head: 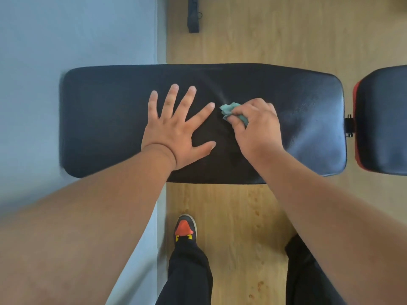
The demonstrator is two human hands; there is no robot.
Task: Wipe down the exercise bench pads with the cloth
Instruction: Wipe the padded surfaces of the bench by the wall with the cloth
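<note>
Nearest to the camera, two legs in black trousers stand on the light wooden floor (242, 227), and one black shoe with an orange toe (185, 227) points toward the bench. Both bare forearms reach forward over the floor to the long black padded bench pad (105, 119), which lies across the view, its left end over a grey-blue floor area (77, 36).

The left hand (176, 133) lies flat on the middle of the pad, palm down, with the fingers straight and spread wide. Just beside it, the right hand (255, 126) presses on the pad with curled fingers that hold a small crumpled teal cloth (231, 110); the cloth shows out from under the fingers, toward the left hand.

At the right edge is a second black pad with red trim (383, 119), joined to the long pad by a dark metal part. Further away, a dark object (193, 16) lies on the wooden floor; what it is I cannot tell.
</note>
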